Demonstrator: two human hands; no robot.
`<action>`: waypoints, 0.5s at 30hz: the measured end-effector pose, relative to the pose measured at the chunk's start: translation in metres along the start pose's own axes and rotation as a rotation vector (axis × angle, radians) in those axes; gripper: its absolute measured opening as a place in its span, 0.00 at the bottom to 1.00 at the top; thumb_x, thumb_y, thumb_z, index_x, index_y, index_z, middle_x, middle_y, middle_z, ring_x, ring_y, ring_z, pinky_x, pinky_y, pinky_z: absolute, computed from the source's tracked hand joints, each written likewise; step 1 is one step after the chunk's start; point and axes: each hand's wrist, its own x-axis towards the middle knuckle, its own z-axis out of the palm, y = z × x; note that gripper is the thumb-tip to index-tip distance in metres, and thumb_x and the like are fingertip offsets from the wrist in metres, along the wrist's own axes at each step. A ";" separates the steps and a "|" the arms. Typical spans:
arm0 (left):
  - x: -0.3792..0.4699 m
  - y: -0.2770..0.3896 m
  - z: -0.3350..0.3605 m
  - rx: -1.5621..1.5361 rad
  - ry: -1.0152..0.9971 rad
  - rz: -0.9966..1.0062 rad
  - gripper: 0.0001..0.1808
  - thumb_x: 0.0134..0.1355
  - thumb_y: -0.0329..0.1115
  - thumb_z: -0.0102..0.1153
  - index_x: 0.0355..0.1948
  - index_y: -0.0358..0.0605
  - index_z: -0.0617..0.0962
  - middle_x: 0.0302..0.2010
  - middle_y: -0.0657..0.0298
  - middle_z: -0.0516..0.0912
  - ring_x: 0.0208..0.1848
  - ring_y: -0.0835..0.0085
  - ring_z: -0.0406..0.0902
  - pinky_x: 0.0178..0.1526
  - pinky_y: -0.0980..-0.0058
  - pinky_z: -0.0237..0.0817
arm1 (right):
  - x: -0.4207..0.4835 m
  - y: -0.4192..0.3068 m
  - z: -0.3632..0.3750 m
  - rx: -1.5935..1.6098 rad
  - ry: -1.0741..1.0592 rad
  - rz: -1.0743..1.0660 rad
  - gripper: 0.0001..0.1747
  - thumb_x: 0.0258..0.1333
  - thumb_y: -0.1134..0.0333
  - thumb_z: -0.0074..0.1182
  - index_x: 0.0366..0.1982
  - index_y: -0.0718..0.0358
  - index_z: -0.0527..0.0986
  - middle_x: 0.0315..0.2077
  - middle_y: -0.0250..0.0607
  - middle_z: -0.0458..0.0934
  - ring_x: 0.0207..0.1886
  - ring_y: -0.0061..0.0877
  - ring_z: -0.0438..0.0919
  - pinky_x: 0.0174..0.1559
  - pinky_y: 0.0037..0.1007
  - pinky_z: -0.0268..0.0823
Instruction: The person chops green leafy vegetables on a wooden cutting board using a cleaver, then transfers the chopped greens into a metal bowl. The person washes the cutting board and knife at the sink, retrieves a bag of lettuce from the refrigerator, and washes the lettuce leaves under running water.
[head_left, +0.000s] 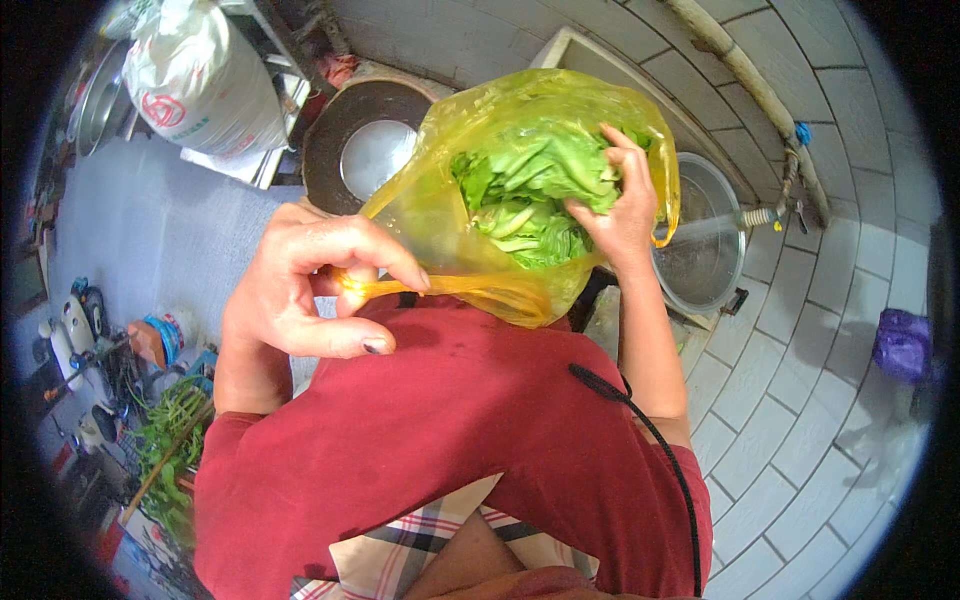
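Observation:
A yellow translucent plastic bag (420, 202) spreads before my chest, its mouth wide. Inside it are green lettuce leaves (536, 176), bunched together. My left hand (315, 277) grips one handle of the bag, pulled out to the left with the thumb and forefinger apart. My right hand (626, 195) reaches into the bag mouth and has its fingers and thumb around the lettuce on its right side. The bag's other handle hangs loose by my right wrist. The bag hides the lower part of the lettuce.
Water runs from a wall tap (761, 217) into a clear plastic tub (701, 262) at the right. Behind the bag are a large dark-rimmed round vessel (322, 150) and a stone basin (562, 49). A full white sack (202, 82) stands at the upper left, with leafy greens (169, 442) lower left.

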 end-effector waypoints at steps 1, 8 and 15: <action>0.003 0.000 0.000 -0.003 -0.009 -0.001 0.27 0.42 0.51 0.72 0.34 0.38 0.83 0.12 0.72 0.71 0.11 0.85 0.62 0.17 0.82 0.47 | -0.005 0.006 -0.007 0.061 0.051 0.064 0.32 0.24 0.72 0.71 0.37 0.60 0.67 0.55 0.44 0.72 0.56 0.43 0.71 0.54 0.38 0.67; 0.017 -0.007 -0.006 -0.012 -0.006 0.055 0.27 0.43 0.54 0.67 0.33 0.39 0.83 0.11 0.75 0.68 0.11 0.87 0.59 0.17 0.82 0.43 | -0.027 0.040 -0.085 0.799 0.570 0.508 0.20 0.58 0.67 0.59 0.51 0.63 0.70 0.46 0.37 0.76 0.45 0.24 0.76 0.48 0.28 0.69; 0.025 0.000 0.008 -0.056 0.044 -0.025 0.31 0.47 0.60 0.65 0.29 0.36 0.81 0.11 0.73 0.70 0.12 0.86 0.64 0.18 0.83 0.49 | -0.078 0.107 -0.123 1.279 0.510 0.883 0.32 0.63 0.43 0.44 0.58 0.60 0.65 0.48 0.48 0.77 0.37 0.30 0.80 0.25 0.19 0.75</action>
